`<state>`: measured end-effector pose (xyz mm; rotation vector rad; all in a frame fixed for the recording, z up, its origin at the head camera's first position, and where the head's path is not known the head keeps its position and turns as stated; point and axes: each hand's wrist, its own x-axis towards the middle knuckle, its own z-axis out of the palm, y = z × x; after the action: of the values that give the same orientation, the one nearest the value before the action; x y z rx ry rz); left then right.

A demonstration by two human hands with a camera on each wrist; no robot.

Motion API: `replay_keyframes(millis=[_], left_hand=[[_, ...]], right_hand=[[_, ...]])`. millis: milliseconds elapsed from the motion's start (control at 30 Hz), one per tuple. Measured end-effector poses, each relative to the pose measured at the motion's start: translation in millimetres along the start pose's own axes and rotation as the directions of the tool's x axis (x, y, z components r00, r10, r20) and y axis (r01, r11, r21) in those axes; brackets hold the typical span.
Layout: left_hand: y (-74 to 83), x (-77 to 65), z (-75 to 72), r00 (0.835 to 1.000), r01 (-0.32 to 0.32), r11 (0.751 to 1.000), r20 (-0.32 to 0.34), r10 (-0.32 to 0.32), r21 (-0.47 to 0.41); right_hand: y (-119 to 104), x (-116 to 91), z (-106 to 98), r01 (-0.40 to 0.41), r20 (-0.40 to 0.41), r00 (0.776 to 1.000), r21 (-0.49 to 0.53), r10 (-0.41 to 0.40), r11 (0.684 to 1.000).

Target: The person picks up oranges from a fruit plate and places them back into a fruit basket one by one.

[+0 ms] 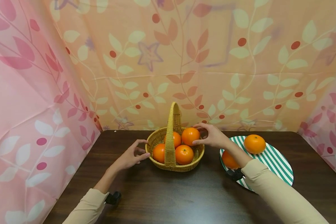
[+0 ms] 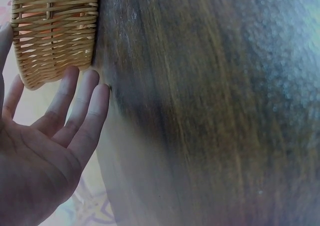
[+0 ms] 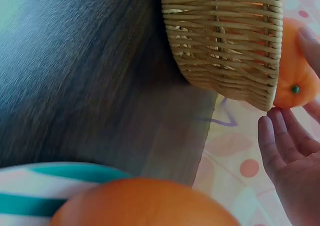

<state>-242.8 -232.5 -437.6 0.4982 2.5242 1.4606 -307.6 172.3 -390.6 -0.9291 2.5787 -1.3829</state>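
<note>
Basket [image 1: 182,168] with four oranges [image 1: 184,155] stands on the tabletop [image 1: 162,193]; right hand [image 1: 214,137] pinches the rear-right one between thumb and fingers, left hand [image 1: 130,157], fingers loosely spread, touches the rim.

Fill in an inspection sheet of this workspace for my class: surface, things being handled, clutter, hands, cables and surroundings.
Surface: dark wood-grain table, light reflecting off its front part.
Things being handled: wicker basket with an arched handle, holding four oranges; green-and-white striped plate at the right, with two more oranges.
Clutter: nothing seen.
Hands: left hand touches the basket's left rim; right hand has thumb and fingers around the rear-right orange in the basket; a black device at each wrist.
Cables: nothing seen.
Surroundings: leaf-patterned cloth behind and at both sides.
</note>
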Motion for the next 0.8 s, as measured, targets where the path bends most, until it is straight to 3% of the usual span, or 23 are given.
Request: replay_keyframes(millis=[367, 800], left_hand=[[0.1, -0.5, 0.6, 1.000, -0.003, 1.000, 0.001, 0.003, -0.006], [0.2, -0.1, 1.0, 1.000, 0.001, 1.000, -0.005, -0.001, -0.006]], right_hand=[[-3.0, -25.3, -31.3, 0.037, -0.139, 0.989, -0.028, -0.041, 0.999], [4.8, -80.2, -71.7, 0.038, -0.211, 0.977, -0.021, -0.042, 0.999]])
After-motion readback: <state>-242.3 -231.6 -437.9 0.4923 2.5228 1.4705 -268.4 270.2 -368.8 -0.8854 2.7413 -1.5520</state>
